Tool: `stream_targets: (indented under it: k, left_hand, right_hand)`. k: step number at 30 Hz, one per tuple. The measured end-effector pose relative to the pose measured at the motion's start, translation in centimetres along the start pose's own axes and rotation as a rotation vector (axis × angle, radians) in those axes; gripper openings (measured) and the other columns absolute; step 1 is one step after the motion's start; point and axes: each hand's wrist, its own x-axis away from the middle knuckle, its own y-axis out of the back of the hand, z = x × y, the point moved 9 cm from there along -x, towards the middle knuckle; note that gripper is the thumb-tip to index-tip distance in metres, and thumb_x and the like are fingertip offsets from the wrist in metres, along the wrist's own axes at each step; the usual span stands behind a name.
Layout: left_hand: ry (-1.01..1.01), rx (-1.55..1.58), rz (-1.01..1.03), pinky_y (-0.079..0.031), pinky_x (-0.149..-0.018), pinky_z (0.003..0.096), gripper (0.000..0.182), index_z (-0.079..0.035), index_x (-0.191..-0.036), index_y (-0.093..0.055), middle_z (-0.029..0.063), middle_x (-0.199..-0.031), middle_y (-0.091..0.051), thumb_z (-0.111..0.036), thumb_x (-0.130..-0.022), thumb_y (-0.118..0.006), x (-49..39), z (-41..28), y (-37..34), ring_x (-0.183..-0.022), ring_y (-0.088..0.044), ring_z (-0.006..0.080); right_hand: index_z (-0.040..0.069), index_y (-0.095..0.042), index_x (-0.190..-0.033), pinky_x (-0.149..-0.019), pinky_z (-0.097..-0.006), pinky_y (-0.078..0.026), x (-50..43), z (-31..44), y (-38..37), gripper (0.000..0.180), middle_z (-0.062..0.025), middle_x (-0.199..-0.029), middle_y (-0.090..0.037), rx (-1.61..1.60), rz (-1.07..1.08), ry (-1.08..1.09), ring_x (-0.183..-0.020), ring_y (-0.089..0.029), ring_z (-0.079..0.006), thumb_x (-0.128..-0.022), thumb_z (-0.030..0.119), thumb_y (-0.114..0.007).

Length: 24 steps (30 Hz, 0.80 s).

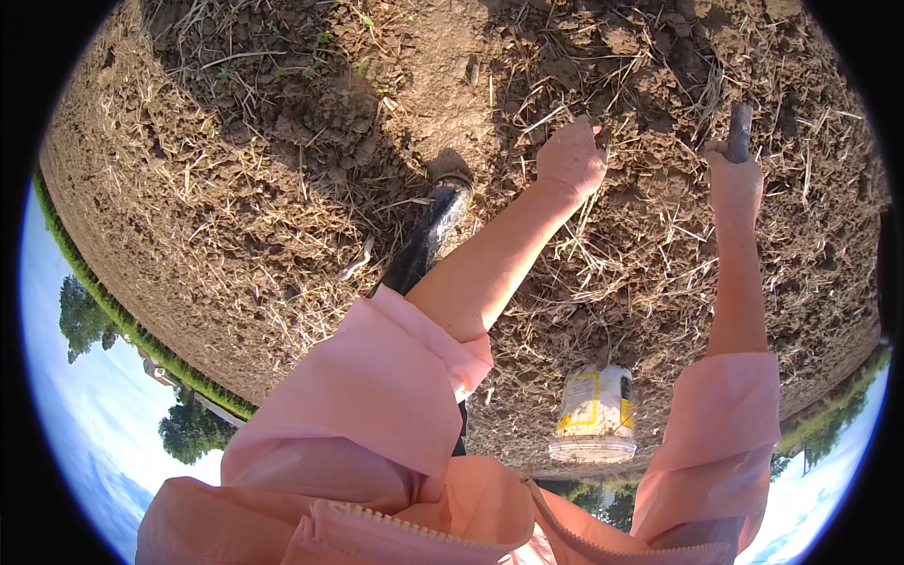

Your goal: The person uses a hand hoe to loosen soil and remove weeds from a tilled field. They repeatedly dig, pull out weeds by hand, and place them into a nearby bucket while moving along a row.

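Observation:
My left hand (572, 161) is low over the loose brown soil, its fingers curled and pointing down. What the fingers may hold is hidden beneath the hand. Farther right, my right hand (734, 185) grips a short, dark, rounded handle (739, 133) that sticks out above the fist. Any other part of that tool is hidden. Clods and dry straw (600, 261) cover the ground around both hands. A muddy black boot (438, 219) stands left of my left forearm.
Between my arms, nearer my body, a soiled white plastic bucket (592, 413) with yellow markings stands on the field. A smoother soil strip (452, 92) runs ahead of the boot. Green growth (191, 378) and trees (191, 427) line the field's far edge.

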Motion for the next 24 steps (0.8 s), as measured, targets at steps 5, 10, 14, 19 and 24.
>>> stream_targets:
  k: [5,10,14,19,24]
  left_hand:
    - [0.152,0.389,0.0,-0.048,-0.077,0.0333,0.018,-0.007,-0.093,-0.064,0.0128,-0.097,-0.055,-0.017,-0.08,-0.056,-0.7,0.7,-1.3,-0.096,-0.056,0.0237]
    - [0.151,0.734,-0.054,-0.042,-0.054,0.0273,0.034,-0.001,-0.1,-0.061,0.0049,-0.071,-0.061,-0.031,-0.085,-0.059,4.6,3.4,-0.4,-0.059,-0.051,0.0125]
    - [0.26,0.887,0.038,-0.033,-0.049,0.0212,0.03,-0.005,-0.105,-0.06,-0.0029,-0.069,-0.053,-0.028,-0.087,-0.057,8.1,5.7,0.4,-0.056,-0.043,0.0049]
    - [0.221,1.286,-0.268,-0.041,-0.059,0.0196,0.021,-0.001,-0.098,-0.061,0.0019,-0.087,-0.061,-0.006,-0.077,-0.063,10.3,10.7,4.1,-0.065,-0.047,0.0044]
    - [0.21,1.423,-0.407,-0.036,-0.055,0.0209,0.012,-0.003,-0.089,-0.054,0.0003,-0.074,-0.052,0.001,-0.077,-0.054,10.9,18.3,9.6,-0.061,-0.044,0.0075]
  right_hand:
    - [0.013,-0.069,-0.086,-0.062,-0.0311,-0.046,-0.1,0.3,-0.2,0.018,-0.0045,-0.069,-0.063,-0.001,0.008,0.021,-0.062,-0.059,-0.0145,-0.075,0.025,-0.064]
    - [0.014,-0.07,-0.088,-0.067,-0.0326,-0.046,-0.9,-0.6,-0.3,0.019,-0.0062,-0.073,-0.065,0.051,-0.004,0.02,-0.067,-0.06,-0.0171,-0.075,0.026,-0.064]
    - [0.014,-0.069,-0.087,-0.059,-0.03,-0.044,-0.6,-0.4,-0.4,0.016,-0.0021,-0.066,-0.061,-0.025,0.015,0.031,-0.056,-0.054,-0.0124,-0.075,0.022,-0.061]
    - [0.012,-0.068,-0.085,-0.053,-0.0266,-0.04,-1.0,-0.7,-0.6,0.013,0.0011,-0.062,-0.057,-0.076,0.039,0.05,-0.053,-0.05,-0.0083,-0.077,0.018,-0.06]
    - [0.009,-0.067,-0.086,-0.048,-0.0238,-0.036,-1.6,-1.0,-1.1,0.012,0.0022,-0.061,-0.054,-0.074,0.038,0.049,-0.05,-0.045,-0.0063,-0.078,0.014,-0.059]
